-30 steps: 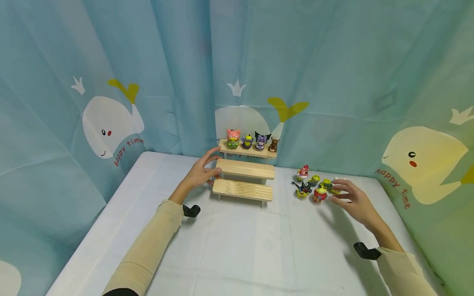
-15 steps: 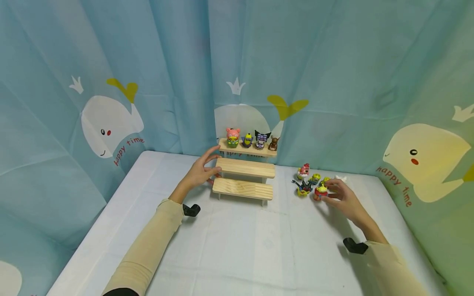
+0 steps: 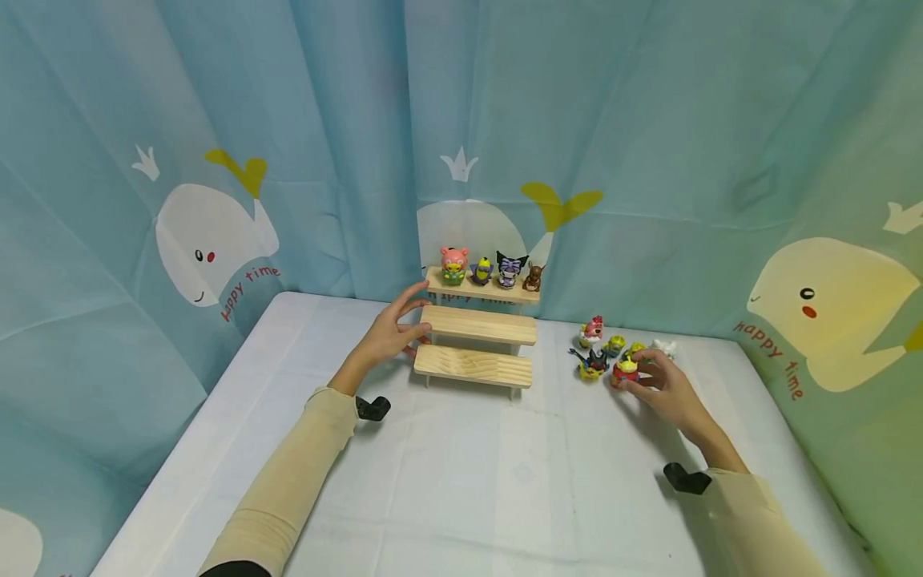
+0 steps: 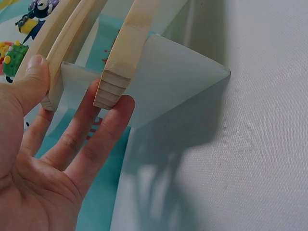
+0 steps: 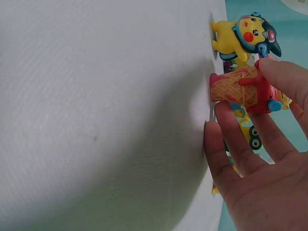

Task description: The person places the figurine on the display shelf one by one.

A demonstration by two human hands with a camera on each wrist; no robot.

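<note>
My left hand (image 3: 385,335) rests against the left end of a three-tier wooden display shelf (image 3: 477,325). In the left wrist view its thumb lies on the middle board's end, and its nearly straight fingertips touch the board ends. My right hand (image 3: 667,393) pinches a red toy figurine (image 3: 624,373) with a yellow head at the table's right; the right wrist view shows its waffle-cone base (image 5: 234,88) at the white cloth. On the top tier stand a pink figurine (image 3: 454,266), a yellow and purple one (image 3: 482,271), a black-eared purple one (image 3: 509,272) and a brown one (image 3: 534,277).
Crowded around my right hand are a yellow figurine with a dark hood (image 5: 243,36), a pink and white one (image 3: 591,330), a green-yellow one (image 3: 614,346) and a white one (image 3: 663,349). A blue curtain (image 3: 346,160) hangs behind the white-covered table (image 3: 461,481).
My right hand has moved left to the red figurine, its thumb and fingers now closed on it. The left hand has stayed at the shelf's end.
</note>
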